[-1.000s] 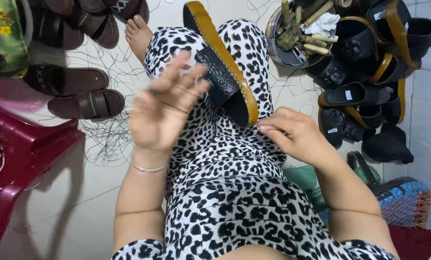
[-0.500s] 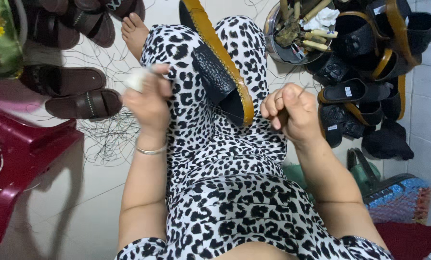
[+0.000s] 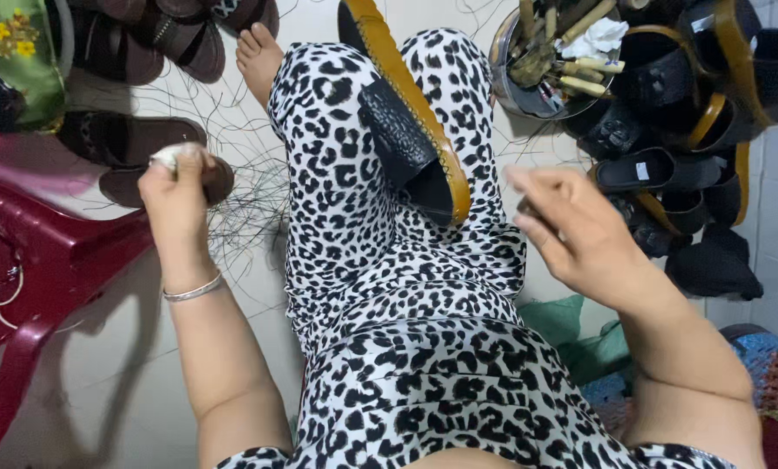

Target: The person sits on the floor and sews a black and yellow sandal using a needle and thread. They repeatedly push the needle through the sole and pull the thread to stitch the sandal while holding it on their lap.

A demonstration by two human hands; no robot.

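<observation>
Person sits on the floor w/ a black sandal (image 3: 411,139), tan-edged sole, lying across the lap in leopard-print trousers (image 3: 389,347). Both hands have come off it since a sec ago: left hand (image 3: 176,187) swung out left, closed round a small whitish lump (image 3: 165,156); right hand (image 3: 576,230) lifted beside the shoe, fingers loosely spread, empty, a bit blurred

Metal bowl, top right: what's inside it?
The metal bowl holds a jumble of stick-like tool handles and a crumpled white cloth. Whatever lies beneath them at the bottom is covered.
</observation>
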